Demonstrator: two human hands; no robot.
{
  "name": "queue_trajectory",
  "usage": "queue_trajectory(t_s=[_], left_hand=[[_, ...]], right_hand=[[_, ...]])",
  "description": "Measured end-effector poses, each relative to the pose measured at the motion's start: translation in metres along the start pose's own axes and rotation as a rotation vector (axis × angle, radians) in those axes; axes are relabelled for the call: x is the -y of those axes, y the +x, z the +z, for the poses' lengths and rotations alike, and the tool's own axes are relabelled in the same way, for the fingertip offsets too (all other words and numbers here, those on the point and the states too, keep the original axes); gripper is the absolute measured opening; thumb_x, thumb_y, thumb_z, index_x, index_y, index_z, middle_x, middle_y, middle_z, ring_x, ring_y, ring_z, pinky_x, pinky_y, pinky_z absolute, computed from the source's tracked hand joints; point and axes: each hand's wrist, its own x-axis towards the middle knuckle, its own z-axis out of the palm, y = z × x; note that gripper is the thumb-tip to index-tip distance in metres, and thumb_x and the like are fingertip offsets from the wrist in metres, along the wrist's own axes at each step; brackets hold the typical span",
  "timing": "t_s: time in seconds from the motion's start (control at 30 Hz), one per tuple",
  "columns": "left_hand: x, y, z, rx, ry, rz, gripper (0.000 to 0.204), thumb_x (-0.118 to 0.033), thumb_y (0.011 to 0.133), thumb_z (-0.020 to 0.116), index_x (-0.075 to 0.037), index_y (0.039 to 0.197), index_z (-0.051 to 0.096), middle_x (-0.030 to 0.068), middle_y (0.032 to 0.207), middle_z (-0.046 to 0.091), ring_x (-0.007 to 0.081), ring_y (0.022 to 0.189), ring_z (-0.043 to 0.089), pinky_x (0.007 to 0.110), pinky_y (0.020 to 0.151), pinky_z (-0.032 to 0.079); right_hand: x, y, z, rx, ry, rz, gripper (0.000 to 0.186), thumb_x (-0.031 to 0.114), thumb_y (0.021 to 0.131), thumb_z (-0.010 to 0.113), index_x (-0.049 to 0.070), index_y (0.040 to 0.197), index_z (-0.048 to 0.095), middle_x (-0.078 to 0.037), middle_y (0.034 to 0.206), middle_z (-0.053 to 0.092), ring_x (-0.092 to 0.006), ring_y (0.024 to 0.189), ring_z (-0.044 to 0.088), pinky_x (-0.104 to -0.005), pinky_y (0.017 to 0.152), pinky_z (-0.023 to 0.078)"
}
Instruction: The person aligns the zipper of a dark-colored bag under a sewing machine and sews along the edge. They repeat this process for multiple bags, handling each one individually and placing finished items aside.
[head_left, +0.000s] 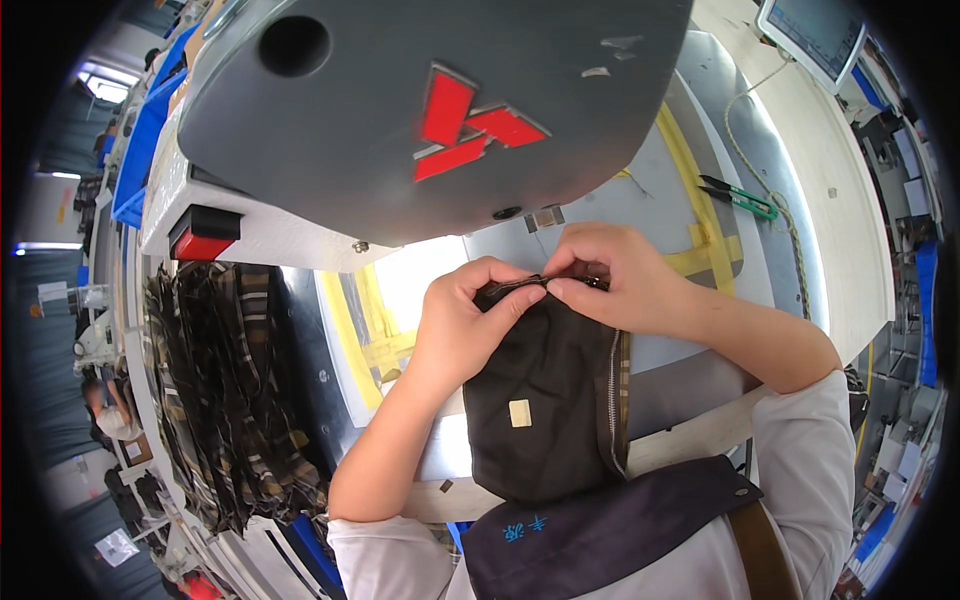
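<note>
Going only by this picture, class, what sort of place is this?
Probably a sewing workshop: a large grey machine head stands ahead, plaid fabric pieces are piled at left, and the left hand and right hand hold a dark zippered fabric piece.

We see 1 red, 3-part emblem (490, 123) on the grey machine head (570, 90). We see 2 blue characters (514, 532) on the dark apron (640, 515).
</note>
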Motion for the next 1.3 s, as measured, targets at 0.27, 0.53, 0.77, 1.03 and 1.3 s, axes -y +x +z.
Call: queue_trajectory(t_s=[0.27, 0.53, 0.77, 1.03, 1.3], left_hand=[[-0.001, -0.001, 0.002, -0.030, 0.019, 0.001, 0.015, -0.010, 0.084, 0.072, 0.001, 0.094, 0.069, 0.0075, 0.084, 0.071, 0.0127, 0.078, 0.065, 0.026, 0.072, 0.050], [0.000, -0.002, 0.000, -0.021, 0.019, -0.010, 0.017, -0.010, 0.083, 0.073, 0.001, 0.095, 0.069, 0.0087, 0.086, 0.072, 0.0128, 0.080, 0.066, 0.026, 0.075, 0.050], [-0.001, -0.001, -0.001, -0.009, -0.003, -0.032, 0.017, -0.010, 0.083, 0.073, 0.001, 0.095, 0.070, 0.0085, 0.086, 0.072, 0.0127, 0.079, 0.065, 0.026, 0.075, 0.050], [0.000, -0.002, -0.001, -0.036, -0.016, 0.040, 0.014, -0.008, 0.084, 0.071, 0.001, 0.094, 0.069, 0.0078, 0.084, 0.071, 0.0114, 0.078, 0.064, 0.025, 0.074, 0.050], [0.004, 0.000, 0.000, -0.081, -0.065, 0.025, 0.012, -0.007, 0.084, 0.071, 0.001, 0.094, 0.070, 0.0070, 0.084, 0.071, 0.0104, 0.078, 0.064, 0.025, 0.074, 0.050]], right_hand=[[0.001, 0.005, -0.003, 0.043, -0.109, -0.009, 0.008, 0.006, 0.087, 0.067, -0.001, 0.088, 0.062, -0.002, 0.082, 0.059, -0.0072, 0.072, 0.057, -0.0240, 0.064, 0.047], [0.001, 0.004, -0.008, 0.115, 0.135, 0.162, 0.006, 0.005, 0.089, 0.064, 0.000, 0.089, 0.061, -0.001, 0.082, 0.060, -0.0052, 0.076, 0.056, -0.0228, 0.066, 0.046], [0.002, 0.002, -0.008, 0.095, 0.146, 0.149, 0.007, 0.005, 0.091, 0.061, 0.000, 0.089, 0.057, 0.000, 0.083, 0.058, -0.0050, 0.076, 0.056, -0.0226, 0.068, 0.045], [0.001, 0.002, -0.006, 0.066, 0.120, 0.090, 0.008, 0.006, 0.090, 0.063, 0.000, 0.090, 0.058, -0.001, 0.084, 0.059, -0.0066, 0.078, 0.058, -0.0244, 0.070, 0.047], [0.002, 0.001, -0.002, 0.013, -0.003, 0.130, 0.008, 0.005, 0.086, 0.066, -0.001, 0.089, 0.061, -0.003, 0.081, 0.060, -0.0078, 0.074, 0.058, -0.0245, 0.066, 0.048]])
